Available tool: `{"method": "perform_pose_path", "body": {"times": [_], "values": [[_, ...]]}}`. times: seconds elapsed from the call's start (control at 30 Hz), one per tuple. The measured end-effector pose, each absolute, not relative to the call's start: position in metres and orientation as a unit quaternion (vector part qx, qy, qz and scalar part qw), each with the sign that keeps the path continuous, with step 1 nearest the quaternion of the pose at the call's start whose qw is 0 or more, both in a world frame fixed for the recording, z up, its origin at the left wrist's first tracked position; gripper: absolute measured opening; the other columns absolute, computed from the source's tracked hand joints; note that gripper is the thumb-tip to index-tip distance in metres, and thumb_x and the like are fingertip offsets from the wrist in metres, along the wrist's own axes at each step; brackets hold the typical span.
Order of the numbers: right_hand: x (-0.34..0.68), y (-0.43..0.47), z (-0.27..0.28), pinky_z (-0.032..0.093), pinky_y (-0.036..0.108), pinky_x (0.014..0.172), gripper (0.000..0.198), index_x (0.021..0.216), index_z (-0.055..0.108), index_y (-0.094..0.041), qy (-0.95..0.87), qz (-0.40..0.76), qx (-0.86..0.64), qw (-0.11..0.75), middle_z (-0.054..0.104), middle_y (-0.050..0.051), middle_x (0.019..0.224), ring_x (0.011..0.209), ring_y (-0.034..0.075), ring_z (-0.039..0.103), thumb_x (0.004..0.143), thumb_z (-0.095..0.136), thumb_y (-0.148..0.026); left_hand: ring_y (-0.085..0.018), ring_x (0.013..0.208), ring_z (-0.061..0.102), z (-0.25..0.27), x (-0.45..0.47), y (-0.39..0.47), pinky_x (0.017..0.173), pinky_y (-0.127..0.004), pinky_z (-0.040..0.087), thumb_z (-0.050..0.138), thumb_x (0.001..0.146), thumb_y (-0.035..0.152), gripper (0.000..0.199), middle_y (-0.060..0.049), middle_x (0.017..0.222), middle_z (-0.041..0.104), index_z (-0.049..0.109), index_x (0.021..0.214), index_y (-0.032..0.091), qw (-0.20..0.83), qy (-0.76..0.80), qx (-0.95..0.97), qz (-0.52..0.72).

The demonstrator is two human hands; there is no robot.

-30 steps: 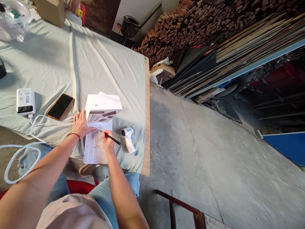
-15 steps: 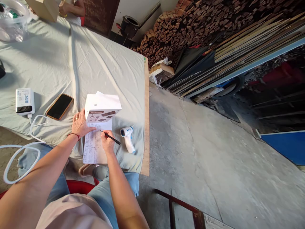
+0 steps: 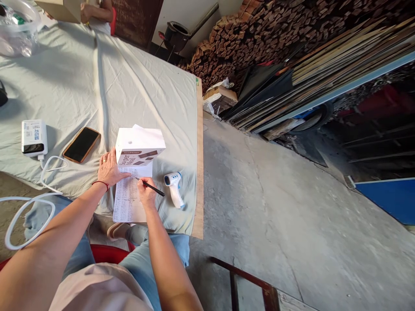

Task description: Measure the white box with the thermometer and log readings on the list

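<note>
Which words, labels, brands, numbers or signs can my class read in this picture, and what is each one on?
"Super Meal": front of the white box, on two lines.
"NutriMotion": dark band on the same box; small, so a likely reading.
Too small or blurred to read: the handwriting on the sheet, the blue print on the white device, and the green sticker at the table's edge.

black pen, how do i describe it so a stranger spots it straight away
On the cloth-covered table, left of its bare wooden edge, lies a handwritten sheet. The right hand holds the black pen over it. The pen is slim and dark, unlike the chunky white gun-shaped device nearby.
</note>
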State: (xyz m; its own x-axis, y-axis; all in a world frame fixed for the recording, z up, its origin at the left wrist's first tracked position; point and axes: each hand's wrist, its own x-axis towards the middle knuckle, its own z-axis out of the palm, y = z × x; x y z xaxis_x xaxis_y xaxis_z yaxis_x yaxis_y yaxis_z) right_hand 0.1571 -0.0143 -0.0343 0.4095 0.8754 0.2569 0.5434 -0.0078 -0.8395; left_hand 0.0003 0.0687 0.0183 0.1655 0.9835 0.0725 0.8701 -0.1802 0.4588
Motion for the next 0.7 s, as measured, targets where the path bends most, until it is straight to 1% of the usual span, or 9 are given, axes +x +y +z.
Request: {"method": "perform_pose_path", "body": {"times": [0.37, 0.7], "values": [[0.1568, -0.0140, -0.0345, 0.049, 0.028, 0.062, 0.025, 0.077, 0.056, -0.021, -0.507, 0.162, -0.692, 0.487, 0.064, 0.003, 0.068, 0.061, 0.016, 0.057, 0.085, 0.045, -0.042, -0.039, 0.140, 0.035, 0.0190, 0.0004, 0.0682, 0.117, -0.052, 0.024, 0.077, 0.061, 0.062, 0.122, -0.020, 0.151, 0.040, 0.013, 0.154, 0.014, 0.157, 0.622, 0.745, 0.179], [0.1583, -0.0145, -0.0358, 0.050, 0.028, 0.063, 0.024, 0.078, 0.055, -0.021, -0.519, 0.157, -0.692, 0.477, 0.065, 0.003, 0.070, 0.062, 0.016, 0.058, 0.085, 0.044, -0.041, -0.039, 0.140, 0.035, 0.0176, 0.0001, 0.0692, 0.117, -0.052, 0.024, 0.077, 0.060, 0.063, 0.123, -0.020, 0.150, 0.040, 0.014, 0.154, 0.015, 0.157, 0.622, 0.745, 0.182]]}}
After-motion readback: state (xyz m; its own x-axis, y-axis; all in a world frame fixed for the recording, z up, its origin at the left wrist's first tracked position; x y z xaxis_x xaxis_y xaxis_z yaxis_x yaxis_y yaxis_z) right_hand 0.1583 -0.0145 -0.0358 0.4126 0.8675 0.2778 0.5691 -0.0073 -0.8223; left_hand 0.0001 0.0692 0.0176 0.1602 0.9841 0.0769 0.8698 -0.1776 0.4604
